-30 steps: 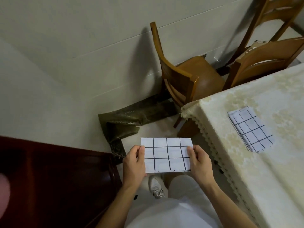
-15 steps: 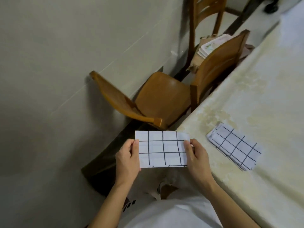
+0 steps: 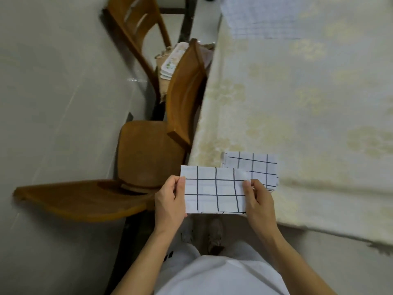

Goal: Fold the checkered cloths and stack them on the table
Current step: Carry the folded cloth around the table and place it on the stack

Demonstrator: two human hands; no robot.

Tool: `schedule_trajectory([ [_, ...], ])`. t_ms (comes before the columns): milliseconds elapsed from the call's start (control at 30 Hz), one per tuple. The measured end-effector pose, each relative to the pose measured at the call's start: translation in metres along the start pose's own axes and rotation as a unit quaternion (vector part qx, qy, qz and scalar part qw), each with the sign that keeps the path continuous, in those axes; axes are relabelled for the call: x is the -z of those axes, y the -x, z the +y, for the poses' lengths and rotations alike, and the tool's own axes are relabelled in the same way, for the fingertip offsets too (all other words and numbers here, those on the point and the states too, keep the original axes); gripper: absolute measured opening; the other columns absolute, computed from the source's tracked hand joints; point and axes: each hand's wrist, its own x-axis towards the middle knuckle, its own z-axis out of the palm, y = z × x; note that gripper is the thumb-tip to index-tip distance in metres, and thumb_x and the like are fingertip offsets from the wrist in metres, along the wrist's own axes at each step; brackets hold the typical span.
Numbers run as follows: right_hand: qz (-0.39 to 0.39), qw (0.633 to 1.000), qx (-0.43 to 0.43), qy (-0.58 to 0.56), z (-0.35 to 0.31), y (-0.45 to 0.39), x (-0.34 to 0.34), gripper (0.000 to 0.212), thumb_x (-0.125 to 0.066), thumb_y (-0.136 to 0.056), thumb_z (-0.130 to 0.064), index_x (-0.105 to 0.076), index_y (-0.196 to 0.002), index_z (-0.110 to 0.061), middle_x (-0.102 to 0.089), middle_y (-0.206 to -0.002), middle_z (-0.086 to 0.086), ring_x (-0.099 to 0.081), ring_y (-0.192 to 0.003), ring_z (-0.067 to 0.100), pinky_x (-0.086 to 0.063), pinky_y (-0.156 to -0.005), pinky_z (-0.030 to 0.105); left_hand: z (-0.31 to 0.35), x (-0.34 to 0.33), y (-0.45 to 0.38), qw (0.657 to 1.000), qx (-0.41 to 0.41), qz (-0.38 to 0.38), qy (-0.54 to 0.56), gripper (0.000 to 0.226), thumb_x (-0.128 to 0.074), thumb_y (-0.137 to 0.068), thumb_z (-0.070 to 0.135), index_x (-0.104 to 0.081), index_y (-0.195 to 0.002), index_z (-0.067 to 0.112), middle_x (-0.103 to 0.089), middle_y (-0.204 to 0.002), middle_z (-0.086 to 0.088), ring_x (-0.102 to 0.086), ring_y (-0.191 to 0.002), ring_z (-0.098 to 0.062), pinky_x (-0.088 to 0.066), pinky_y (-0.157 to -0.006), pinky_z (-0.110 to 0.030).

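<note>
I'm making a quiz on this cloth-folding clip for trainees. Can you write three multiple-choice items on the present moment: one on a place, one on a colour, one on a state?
1. Where does the stack of folded cloths lie?
A. on the table near its corner
B. on a chair seat
C. on the floor

2. What colour are the lines on the held checkered cloth?
A. red
B. dark, near black
C. green

3. How is the held checkered cloth kept up?
A. it lies flat on the table
B. one hand holds it by a corner
C. both hands pinch it, one at each short side

Key: 1 A, the stack rests on the table by the near left corner. 2 B, dark lines on white. 3 C, the left hand and right hand each pinch a side.
</note>
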Motion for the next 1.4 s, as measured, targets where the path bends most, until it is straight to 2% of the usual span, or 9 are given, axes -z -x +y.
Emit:
schedule_trajectory([
  [133,0.069,0.997,-0.031,-0.005,0.006,0.009,0.013,0.039,-0.048,-0.105,-0.028,-0.041,-0.069,-0.013,-0.037,-0.058,-0.009,-0.032,-0.056,0.007,-0.028,-0.051,0.021,0.004,-0.019,-0.015,0.996,-0.022,-0.083,-0.007,0.028,-0.047,-0.103,0.029,-0.053,-0.078,0.019,-0.052,-0.061,0.008,-0.053,-0.050,-0.003,-0.050,-0.037,-0.031],
  [267,0.111,0.993,-0.051,0.004,0.018,0.014,0.025,0.039,-0.048,-0.104,-0.033,-0.048,-0.073,-0.009,-0.039,-0.060,-0.007,-0.032,-0.058,0.007,-0.027,-0.053,0.024,0.003,-0.039,-0.022,0.989,-0.048,-0.137,-0.014,0.027,-0.047,-0.103,0.028,-0.053,-0.078,0.020,-0.047,-0.059,0.006,-0.046,-0.048,-0.005,-0.037,-0.041,-0.017],
  [433,0.129,0.988,-0.077,0.045,0.028,0.000,0.042,0.031,-0.049,-0.103,-0.036,-0.059,-0.082,-0.017,-0.047,-0.055,-0.009,-0.040,-0.052,0.007,-0.031,-0.050,0.022,-0.004,-0.065,-0.034,0.984,-0.052,-0.160,-0.058,0.026,-0.047,-0.101,0.038,-0.059,-0.088,0.019,-0.054,-0.068,0.008,-0.047,-0.056,-0.010,-0.041,-0.054,-0.034],
  [600,0.108,0.985,-0.106,0.078,0.040,-0.027,0.058,0.024,-0.049,-0.103,-0.036,-0.061,-0.091,-0.019,-0.065,-0.070,-0.004,-0.055,-0.058,0.005,-0.039,-0.050,0.017,0.003,-0.094,-0.046,0.981,0.008,-0.185,-0.053,0.014,-0.053,-0.101,0.028,-0.062,-0.096,0.018,-0.062,-0.085,0.008,-0.058,-0.075,-0.009,-0.046,-0.063,-0.024],
  [733,0.077,0.982,-0.125,0.119,0.056,-0.057,0.066,0.023,-0.049,-0.103,-0.038,-0.060,-0.097,-0.019,-0.063,-0.080,-0.014,-0.062,-0.077,0.004,-0.044,-0.058,0.020,0.002,-0.117,-0.055,0.983,0.051,-0.173,-0.042,0.011,-0.056,-0.100,0.024,-0.063,-0.097,0.016,-0.065,-0.087,0.004,-0.062,-0.081,-0.010,-0.047,-0.066,-0.019],
  [900,0.064,0.980,-0.110,0.153,0.070,-0.088,0.068,0.025,-0.051,-0.102,-0.038,-0.061,-0.094,-0.016,-0.062,-0.072,0.000,-0.055,-0.062,0.014,-0.044,-0.058,0.030,0.002,-0.139,-0.065,0.988,0.073,-0.126,-0.060,0.007,-0.058,-0.099,0.026,-0.063,-0.100,0.021,-0.067,-0.089,0.006,-0.063,-0.084,-0.009,-0.052,-0.068,-0.023],
  [1067,0.054,0.979,-0.100,0.168,0.074,-0.109,0.066,0.024,-0.053,-0.102,-0.036,-0.061,-0.091,-0.016,-0.062,-0.072,0.000,-0.059,-0.067,0.020,-0.049,-0.062,0.038,0.002,-0.153,-0.073,0.990,0.072,-0.081,-0.087,0.008,-0.058,-0.099,0.027,-0.058,-0.095,0.020,-0.063,-0.085,0.008,-0.061,-0.080,-0.010,-0.054,-0.067,-0.030],
  [1267,0.065,0.975,-0.117,0.179,0.079,-0.127,0.063,0.022,-0.057,-0.099,-0.036,-0.062,-0.089,-0.018,-0.063,-0.081,-0.003,-0.058,-0.076,0.013,-0.042,-0.061,0.026,0.004,-0.163,-0.085,0.989,0.055,-0.053,-0.130,0.009,-0.058,-0.099,0.028,-0.057,-0.096,0.020,-0.062,-0.087,0.008,-0.059,-0.081,-0.010,-0.049,-0.065,-0.026],
  [1400,0.072,0.970,-0.135,0.187,0.082,-0.132,0.063,0.022,-0.059,-0.098,-0.040,-0.062,-0.094,-0.019,-0.062,-0.086,-0.003,-0.058,-0.078,0.012,-0.041,-0.065,0.027,0.002,-0.166,-0.091,0.986,0.044,-0.052,-0.153,0.010,-0.059,-0.098,0.029,-0.056,-0.094,0.020,-0.061,-0.088,0.006,-0.058,-0.081,-0.012,-0.051,-0.067,-0.030],
])
